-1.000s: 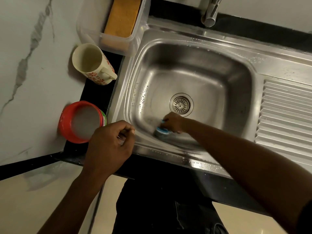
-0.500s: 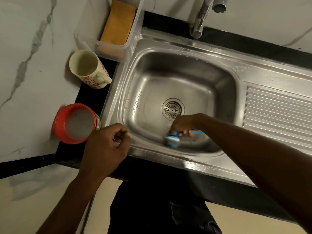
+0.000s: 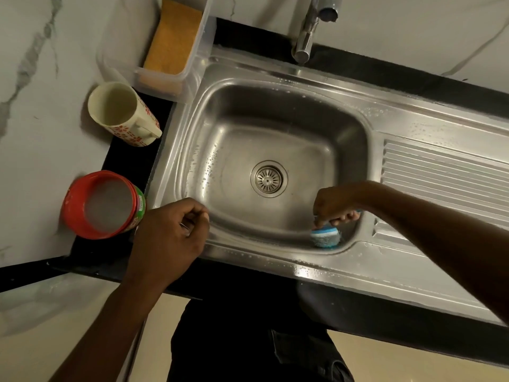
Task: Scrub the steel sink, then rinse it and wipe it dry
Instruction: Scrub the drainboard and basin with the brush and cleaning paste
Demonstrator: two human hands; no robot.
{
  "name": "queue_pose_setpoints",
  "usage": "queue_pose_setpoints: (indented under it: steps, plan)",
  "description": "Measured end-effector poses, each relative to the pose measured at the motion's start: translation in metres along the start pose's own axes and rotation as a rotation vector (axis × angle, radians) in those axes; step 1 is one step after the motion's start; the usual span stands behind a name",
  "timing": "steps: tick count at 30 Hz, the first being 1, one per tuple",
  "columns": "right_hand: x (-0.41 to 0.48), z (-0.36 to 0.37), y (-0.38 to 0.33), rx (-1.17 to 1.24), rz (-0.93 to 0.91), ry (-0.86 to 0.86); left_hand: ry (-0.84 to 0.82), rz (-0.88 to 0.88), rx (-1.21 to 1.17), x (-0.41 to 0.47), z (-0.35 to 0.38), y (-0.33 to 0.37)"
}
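My right hand [image 3: 334, 205] is closed around the blue handle of the scrubber [image 3: 325, 237], fingers curled under it and thumb on top. The scrubber head, blue and white with a grey scouring face, is set against the front right corner of the steel sink [image 3: 275, 106], where the basin floor curves up into the front wall. The drain [image 3: 268, 178] lies near the middle of the basin floor, apart from the head. Water droplets stand on the left wall and on the front rim. My left hand [image 3: 168, 232] is curled into a fist with nothing visibly held; it sits over the front left corner of the sink rim. Just beside it, on the black counter, stands a red tub [image 3: 102, 205] with whitish contents. Behind the tub stands a patterned mug [image 3: 121, 114], then a clear container [image 3: 165, 75] holding an orange sponge [image 3: 173, 37]. The tap [image 3: 305, 37] rises behind the basin.
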State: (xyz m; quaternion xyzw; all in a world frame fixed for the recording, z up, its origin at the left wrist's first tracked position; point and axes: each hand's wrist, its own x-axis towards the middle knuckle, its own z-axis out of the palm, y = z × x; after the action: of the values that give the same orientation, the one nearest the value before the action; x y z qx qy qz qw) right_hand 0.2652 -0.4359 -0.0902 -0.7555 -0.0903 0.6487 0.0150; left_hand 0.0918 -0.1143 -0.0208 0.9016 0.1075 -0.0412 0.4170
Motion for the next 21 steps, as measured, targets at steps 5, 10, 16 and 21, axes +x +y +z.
queue_pose_setpoints:
  steps: [5, 10, 16, 21]
  plan:
    - [0.051, 0.026, -0.066, 0.115, -0.218, 0.147, -0.002, 0.015, 0.024, 0.003, 0.005, 0.006]
    - [0.070, 0.028, -0.089, 0.336, -0.229, 0.136, -0.005, -0.007, 0.023, 0.007, 0.012, 0.008]
    - [0.063, 0.024, -0.034, 0.059, -0.020, 0.131, 0.001, -0.004, 0.027, 0.007, 0.014, 0.012]
    - [0.071, 0.034, -0.025, -0.279, 0.049, 0.237, 0.001, -0.012, 0.024, 0.006, 0.014, 0.008]
